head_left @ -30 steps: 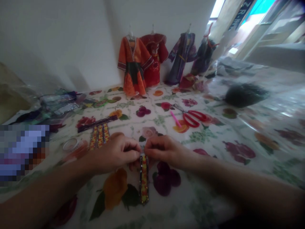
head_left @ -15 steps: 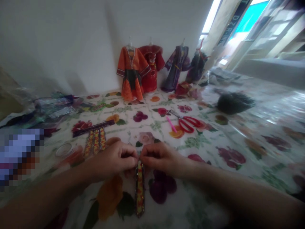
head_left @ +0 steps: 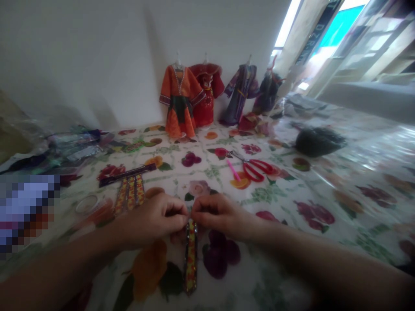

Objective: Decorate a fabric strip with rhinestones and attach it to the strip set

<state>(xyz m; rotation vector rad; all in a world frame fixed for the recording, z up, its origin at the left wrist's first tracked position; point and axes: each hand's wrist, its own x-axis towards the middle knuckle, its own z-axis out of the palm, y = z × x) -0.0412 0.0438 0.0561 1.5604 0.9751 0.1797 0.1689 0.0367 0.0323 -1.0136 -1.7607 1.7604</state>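
Side by side at the front of the table, my left hand (head_left: 160,216) and my right hand (head_left: 220,214) are both closed in a pinch. Their fingertips almost meet at the top end of a narrow patterned ribbon strip (head_left: 191,259), yellow and red with dark, glittering edges. The strip hangs or lies straight down toward me, and its top end is hidden by my fingers. Beyond my left hand lie several similar ribbon strips (head_left: 131,192), below a dark purple band (head_left: 128,173).
Red-handled scissors (head_left: 256,169) and a pink pen-like stick (head_left: 233,169) lie beyond my right hand. Small doll dresses (head_left: 180,99) stand along the wall. A dark bundle (head_left: 319,141) sits at the right, plastic bags (head_left: 76,144) at the left. A fruit-patterned cloth (head_left: 259,268) covers the table.
The strip's lower part has turned slightly, so more of its yellow and red face shows. Both hands keep their pinch in nearly the same place.
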